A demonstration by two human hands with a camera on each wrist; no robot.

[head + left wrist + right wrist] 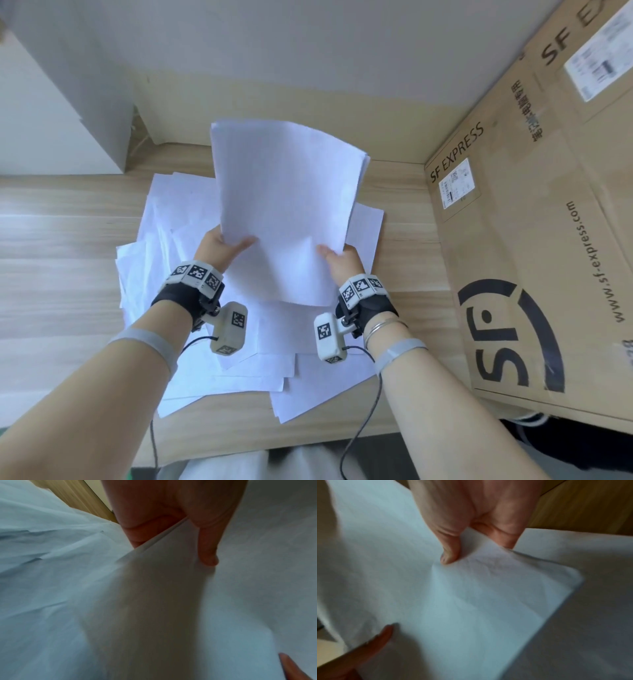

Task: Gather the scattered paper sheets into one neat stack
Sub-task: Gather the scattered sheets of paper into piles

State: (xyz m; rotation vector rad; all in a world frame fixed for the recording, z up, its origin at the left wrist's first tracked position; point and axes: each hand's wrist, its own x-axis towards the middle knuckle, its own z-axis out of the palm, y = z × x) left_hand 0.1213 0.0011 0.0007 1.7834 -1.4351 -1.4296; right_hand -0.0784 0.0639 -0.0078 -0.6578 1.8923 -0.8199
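Observation:
A bundle of white paper sheets (284, 205) is raised above the wooden desk (61, 240), tilted away from me. My left hand (222, 248) pinches its left edge, thumb on top. My right hand (337, 257) pinches the right edge the same way. In the left wrist view the left hand (171, 527) has its thumb on the bundle (257, 588) and its fingers behind it. The right wrist view shows my right hand (471, 527) with thumb and fingers clamping the bundle (471, 608). Several loose sheets (164, 274) lie scattered underneath, overlapping at odd angles.
A large SF Express cardboard box (548, 240) stands along the desk's right side, close to the papers. A white cabinet (51, 102) sits at the back left. Bare desk shows on the left. Cables trail from both wrist cameras over the desk's front edge.

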